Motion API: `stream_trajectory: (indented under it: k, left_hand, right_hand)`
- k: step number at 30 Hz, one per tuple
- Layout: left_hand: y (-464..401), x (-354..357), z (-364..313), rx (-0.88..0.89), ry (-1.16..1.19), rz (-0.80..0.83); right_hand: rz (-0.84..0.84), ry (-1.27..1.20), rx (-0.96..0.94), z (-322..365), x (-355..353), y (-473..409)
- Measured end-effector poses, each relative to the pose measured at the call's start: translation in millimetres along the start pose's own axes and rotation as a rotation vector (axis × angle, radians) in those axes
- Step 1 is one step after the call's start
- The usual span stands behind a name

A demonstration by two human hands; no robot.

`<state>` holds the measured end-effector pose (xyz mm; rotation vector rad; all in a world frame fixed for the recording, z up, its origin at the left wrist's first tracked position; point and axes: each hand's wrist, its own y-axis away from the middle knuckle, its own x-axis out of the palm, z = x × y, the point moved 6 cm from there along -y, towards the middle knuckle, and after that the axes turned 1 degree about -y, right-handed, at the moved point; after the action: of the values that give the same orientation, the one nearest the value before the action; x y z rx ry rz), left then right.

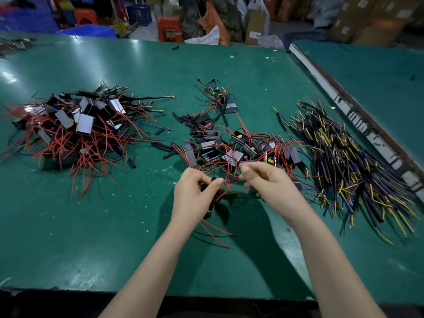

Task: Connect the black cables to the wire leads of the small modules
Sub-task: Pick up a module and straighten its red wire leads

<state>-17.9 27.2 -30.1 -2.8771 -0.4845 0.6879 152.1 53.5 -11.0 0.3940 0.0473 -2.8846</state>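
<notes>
The person is in the middle of picking one small module out of a tangle. The left hand (pixel 195 193) has its fingers and thumb curled round a small dark module (pixel 212 203) just above the green tabletop (pixel 68 237). Thin red wire leads (pixel 218 228) hang from it and trail down toward the person. The right hand (pixel 263 182) is close beside the left one, and its fingers are bent together at the tips. It seems to pinch some of the red leads, but the hand is blurred, so this is not sure.

To do this step well, the person should probably hold the module still with the left hand and pull only its own leads free with the right. The red wires cross each other a lot here, so a slow, gentle pull looks safer than a hard tug. A hard tug could drag other modules along.

The loose modules (pixel 231 152) still to be done lie just past the hands, in the middle of the tabletop. The black cables (pixel 344 161), with yellow and blue ends, lie in a big bunch to the right, a reach away from the right hand. A bigger heap of modules (pixel 78 125) with red wires sits well off to the left.

Both arms reach forward from the near edge, bare, with the wrists bent a little inward so the hands nearly meet.
</notes>
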Motion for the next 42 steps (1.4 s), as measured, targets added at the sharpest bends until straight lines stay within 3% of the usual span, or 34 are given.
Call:
stream_trajectory:
  k: [5,15,26,30,37,42]
  left_hand:
    - [1.2,1.6,0.8,-0.001,0.007,-0.022]
    - [2.5,-14.6,20.6,-0.132,0.074,-0.053]
    - [1.1,-32.2,30.0,-0.109,0.262,-0.053]
    - [-4.5,-43.3,32.5,-0.019,0.189,-0.081]
    - [-10.3,-46.8,38.4,-0.012,0.094,-0.052]
    - [-16.9,-44.8,39.5,0.040,0.025,-0.005]
  right_hand:
    - [0.104,0.080,-0.003,-14.2,20.9,5.2]
    - [-0.053,0.009,-0.263,0.4,53.6,3.0]
    - [-0.185,-0.278,-0.213,0.5,82.9,-20.7]
    - [-0.183,-0.292,-0.241,5.7,96.3,-31.8]
    - [-0.195,-0.275,-0.232,-0.8,110.3,-42.9]
    - [-0.176,-0.353,-0.148,-3.9,105.6,-45.8]
